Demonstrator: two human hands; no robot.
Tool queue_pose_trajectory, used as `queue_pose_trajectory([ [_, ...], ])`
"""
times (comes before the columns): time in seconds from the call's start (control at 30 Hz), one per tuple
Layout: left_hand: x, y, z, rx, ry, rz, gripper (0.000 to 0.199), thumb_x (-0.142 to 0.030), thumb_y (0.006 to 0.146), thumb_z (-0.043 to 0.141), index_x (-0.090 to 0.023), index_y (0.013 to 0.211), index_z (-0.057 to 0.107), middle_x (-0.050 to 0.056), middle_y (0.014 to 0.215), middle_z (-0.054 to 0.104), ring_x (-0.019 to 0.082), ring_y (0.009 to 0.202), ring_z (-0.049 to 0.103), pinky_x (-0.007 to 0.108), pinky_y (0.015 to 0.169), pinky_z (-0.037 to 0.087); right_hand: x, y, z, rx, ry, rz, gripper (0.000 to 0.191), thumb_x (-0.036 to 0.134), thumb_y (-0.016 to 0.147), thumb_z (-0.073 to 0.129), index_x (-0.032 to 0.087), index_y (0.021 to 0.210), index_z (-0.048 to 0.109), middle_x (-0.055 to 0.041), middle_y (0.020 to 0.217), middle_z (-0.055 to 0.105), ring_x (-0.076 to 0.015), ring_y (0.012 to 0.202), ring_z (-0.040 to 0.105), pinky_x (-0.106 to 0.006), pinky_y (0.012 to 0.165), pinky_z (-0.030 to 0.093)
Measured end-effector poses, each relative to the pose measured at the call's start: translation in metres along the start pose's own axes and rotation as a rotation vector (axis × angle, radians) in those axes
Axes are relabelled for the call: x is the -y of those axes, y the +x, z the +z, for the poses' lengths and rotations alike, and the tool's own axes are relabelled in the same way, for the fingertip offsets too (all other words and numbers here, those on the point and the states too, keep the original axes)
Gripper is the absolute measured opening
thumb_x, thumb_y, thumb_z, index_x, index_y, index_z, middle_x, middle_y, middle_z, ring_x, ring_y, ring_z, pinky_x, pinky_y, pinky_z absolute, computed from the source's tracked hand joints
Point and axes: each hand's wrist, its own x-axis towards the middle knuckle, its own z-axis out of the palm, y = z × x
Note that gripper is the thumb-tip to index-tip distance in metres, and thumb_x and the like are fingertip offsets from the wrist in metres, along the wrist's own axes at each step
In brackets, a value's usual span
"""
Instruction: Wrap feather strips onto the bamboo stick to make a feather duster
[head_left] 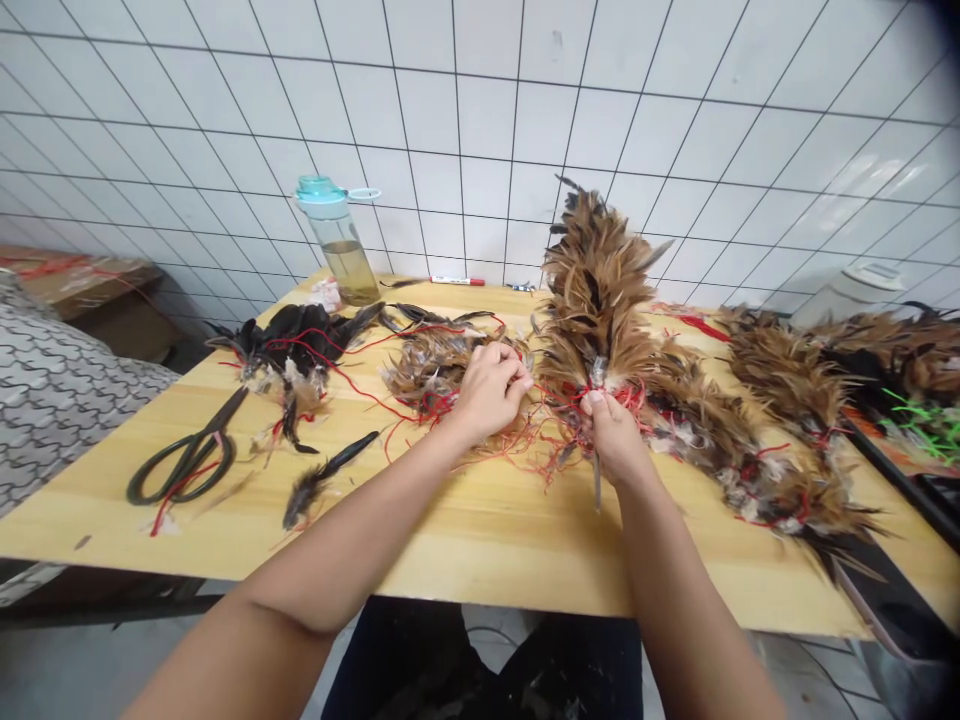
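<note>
My right hand (616, 432) grips the lower end of a feather duster (598, 270), thumb pressed against its base. The duster stands upright, thick with brown and black feathers, and red strings hang in a tangle around my fingers. A thin grey rod end pokes out below the hand. To its left, my left hand (491, 388) is held over a bundle of brown feathers (420, 365) tied with red string. Its fingertips are pinched together; whether a string or feather is between them is too small to tell.
Black scissors (187, 455) lie at the left, near a pile of black feathers (304, 340) and a loose feather (326, 480). A water bottle (343, 245) and a marker (457, 281) are at the back. More feather bundles (787, 370) and a phone (896, 600) lie right.
</note>
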Motion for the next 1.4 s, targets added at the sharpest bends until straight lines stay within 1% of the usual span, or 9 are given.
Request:
queue_pose_trajectory([
  [0.1, -0.002, 0.004, -0.015, 0.148, -0.119, 0.027, 0.013, -0.025, 0.082, 0.057, -0.016, 0.072, 0.058, 0.008, 0.097, 0.061, 0.021, 0.098, 0.053, 0.038, 0.092, 0.042, -0.003, 0.003, -0.007, -0.047, -0.144, -0.025, 0.043, 0.060, 0.089, 0.034, 0.023, 0.068, 0.039, 0.0016, 0.061, 0.044, -0.0136, 0.057, 0.041, -0.026, 0.054, 0.035],
  [0.3, -0.007, 0.006, -0.035, 0.536, -0.577, -0.231, 0.026, -0.042, 0.087, 0.051, -0.018, 0.078, 0.052, -0.003, 0.058, 0.053, 0.010, 0.051, 0.049, 0.022, 0.054, 0.041, 0.005, 0.009, -0.021, 0.018, -0.457, -0.129, 0.038, 0.050, 0.090, 0.029, 0.023, 0.065, 0.039, -0.0032, 0.064, 0.051, -0.0181, 0.063, 0.049, -0.031, 0.062, 0.040],
  [0.43, -0.009, 0.006, -0.038, 0.440, -0.250, -0.020, 0.018, -0.033, 0.084, 0.058, -0.017, 0.088, 0.066, 0.006, 0.089, 0.069, 0.018, 0.086, 0.063, 0.031, 0.082, 0.049, 0.013, 0.008, -0.020, -0.003, -0.503, -0.253, 0.032, 0.044, 0.089, 0.028, 0.024, 0.067, 0.039, -0.0075, 0.071, 0.055, -0.0213, 0.071, 0.053, -0.035, 0.069, 0.043],
  [0.57, -0.013, -0.002, -0.008, 0.391, -0.300, -0.044, 0.026, -0.032, 0.086, 0.056, -0.017, 0.104, 0.067, 0.011, 0.114, 0.068, 0.022, 0.108, 0.061, 0.039, 0.101, 0.043, 0.015, 0.003, -0.011, -0.044, -0.430, -0.292, 0.031, 0.044, 0.090, 0.027, 0.024, 0.068, 0.038, -0.0070, 0.072, 0.054, -0.0202, 0.069, 0.051, -0.035, 0.068, 0.044],
  [0.8, -0.027, -0.021, 0.052, 0.544, -1.091, -0.271, 0.046, -0.035, 0.073, 0.075, -0.016, 0.109, 0.052, 0.011, 0.105, 0.066, 0.020, 0.098, 0.065, 0.034, 0.090, 0.050, 0.015, -0.005, -0.006, -0.058, -0.304, -0.289, 0.037, 0.049, 0.092, 0.029, 0.024, 0.066, 0.037, -0.0027, 0.067, 0.049, -0.0178, 0.065, 0.047, -0.033, 0.066, 0.043],
  [0.93, -0.026, -0.017, 0.047, 0.580, -0.879, -0.338, 0.029, -0.031, 0.075, 0.070, -0.014, 0.095, 0.056, 0.001, 0.074, 0.061, 0.011, 0.062, 0.057, 0.025, 0.064, 0.047, 0.018, -0.010, -0.008, -0.005, -0.287, -0.288, 0.035, 0.046, 0.092, 0.031, 0.023, 0.068, 0.040, -0.0035, 0.070, 0.051, -0.0180, 0.066, 0.048, -0.032, 0.066, 0.043],
  [1.03, -0.026, -0.013, 0.036, 0.485, -0.617, -0.215, 0.010, -0.023, 0.081, 0.058, -0.014, 0.081, 0.063, 0.001, 0.075, 0.064, 0.013, 0.069, 0.057, 0.023, 0.069, 0.044, 0.020, -0.013, -0.008, -0.002, -0.312, -0.312, 0.032, 0.042, 0.092, 0.032, 0.023, 0.068, 0.041, -0.0042, 0.072, 0.052, -0.0188, 0.070, 0.049, -0.033, 0.070, 0.044],
  [1.13, -0.027, -0.010, 0.029, 0.389, -0.394, -0.127, 0.020, -0.019, 0.084, 0.049, -0.016, 0.073, 0.066, 0.000, 0.071, 0.064, 0.012, 0.068, 0.055, 0.022, 0.067, 0.040, 0.018, -0.014, -0.006, -0.020, -0.341, -0.306, 0.030, 0.038, 0.091, 0.032, 0.023, 0.067, 0.043, -0.0060, 0.077, 0.052, -0.0200, 0.076, 0.051, -0.034, 0.074, 0.045],
  [1.4, -0.038, -0.017, 0.029, 0.168, -0.121, -0.122, 0.020, -0.020, 0.083, 0.049, -0.017, 0.063, 0.054, -0.002, 0.059, 0.050, 0.012, 0.059, 0.044, 0.025, 0.060, 0.032, 0.018, -0.016, -0.002, -0.082, -0.305, -0.204, 0.030, 0.035, 0.090, 0.033, 0.021, 0.072, 0.053, -0.0077, 0.076, 0.054, -0.0225, 0.079, 0.053, -0.037, 0.076, 0.046],
])
